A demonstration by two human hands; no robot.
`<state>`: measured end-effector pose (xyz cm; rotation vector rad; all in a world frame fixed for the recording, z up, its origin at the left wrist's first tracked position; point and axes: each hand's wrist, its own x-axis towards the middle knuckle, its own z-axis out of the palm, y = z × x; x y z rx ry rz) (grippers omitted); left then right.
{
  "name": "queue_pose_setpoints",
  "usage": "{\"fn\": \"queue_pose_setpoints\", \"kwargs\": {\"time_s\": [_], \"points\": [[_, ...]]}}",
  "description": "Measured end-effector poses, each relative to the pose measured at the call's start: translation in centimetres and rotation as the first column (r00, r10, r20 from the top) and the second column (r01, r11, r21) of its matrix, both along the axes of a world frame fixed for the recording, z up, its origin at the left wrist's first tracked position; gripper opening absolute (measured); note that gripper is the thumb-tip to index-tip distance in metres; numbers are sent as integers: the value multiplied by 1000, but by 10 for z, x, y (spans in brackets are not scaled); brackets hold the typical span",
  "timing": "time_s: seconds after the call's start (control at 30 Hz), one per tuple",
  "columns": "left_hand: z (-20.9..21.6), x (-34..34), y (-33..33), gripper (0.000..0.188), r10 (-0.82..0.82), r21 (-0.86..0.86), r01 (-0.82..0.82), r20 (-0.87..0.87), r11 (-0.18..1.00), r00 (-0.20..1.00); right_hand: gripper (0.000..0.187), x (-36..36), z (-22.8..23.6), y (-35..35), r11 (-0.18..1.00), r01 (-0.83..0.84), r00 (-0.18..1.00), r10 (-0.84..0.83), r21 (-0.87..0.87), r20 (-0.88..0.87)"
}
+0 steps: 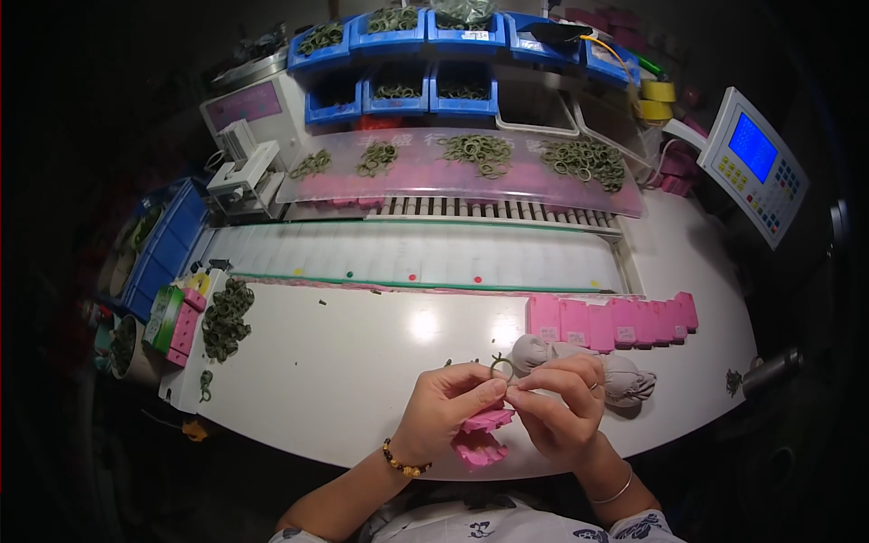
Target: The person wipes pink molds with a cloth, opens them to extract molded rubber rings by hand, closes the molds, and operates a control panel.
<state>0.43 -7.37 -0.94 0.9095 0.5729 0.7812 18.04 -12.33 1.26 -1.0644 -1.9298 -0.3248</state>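
Note:
Close to the table's near edge, my left hand (442, 405) is closed round a pink rubber mold (480, 448), whose two halves gape apart below the fingers. A thin dark green ring (501, 366) stands up just above the fingertips. My right hand (563, 398) meets the left there, its thumb and forefinger pinched at the ring's lower side. Exactly where the fingertips grip the ring is partly hidden. Right behind the right hand lies a greyish cloth bag (626, 378), knotted at one end.
A row of pink blocks (625, 323) stands at right. Green rings are heaped at left (228, 319) and on a translucent sheet (416, 185) beyond the conveyor (407, 253). Blue bins (389, 34) line the back. A control panel (754, 163) rises at far right.

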Motion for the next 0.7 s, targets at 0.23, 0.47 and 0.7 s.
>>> {"fn": "queue_pose_setpoints", "kwargs": {"time_s": [0.23,0.47,0.7], "points": [[7,-5,0,16,19,-97,-22,-34,995,999,24,1,-4,-4,1000,29,999,-29,-6,15],[5,-1,-4,13,-13,-138,13,2,990,1000,19,0,-6,-3,998,45,994,-49,41,101],[5,-1,-3,12,-29,-27,27,-81,999,996,16,-2,-10,-1,999,-5,1000,4,-49,-27]]}}
